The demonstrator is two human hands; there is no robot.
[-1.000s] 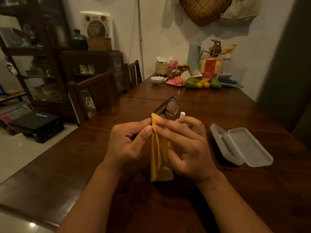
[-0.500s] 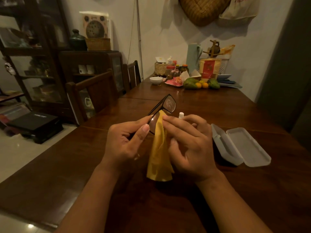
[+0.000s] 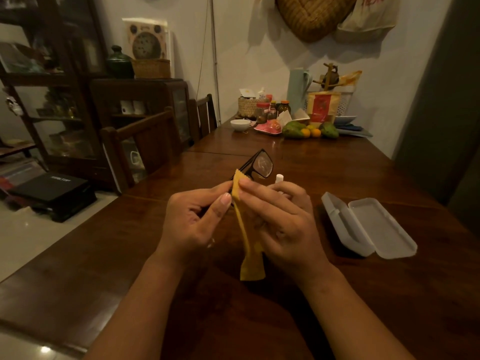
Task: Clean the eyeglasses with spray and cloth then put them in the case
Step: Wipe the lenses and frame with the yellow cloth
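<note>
Head view: I see eyeglasses [image 3: 262, 165] over the table [image 3: 78, 268].
The left hand [image 3: 192, 219] pinches them; right hand [image 3: 283, 224] fingers [image 3: 257, 187] pinch the cloth [image 3: 249, 245].

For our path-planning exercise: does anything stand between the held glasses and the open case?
Only the spray bottle, whose white cap shows behind the right hand holding the cloth, sits between the glasses and the case. The case lies open, nothing visible inside it.
</note>
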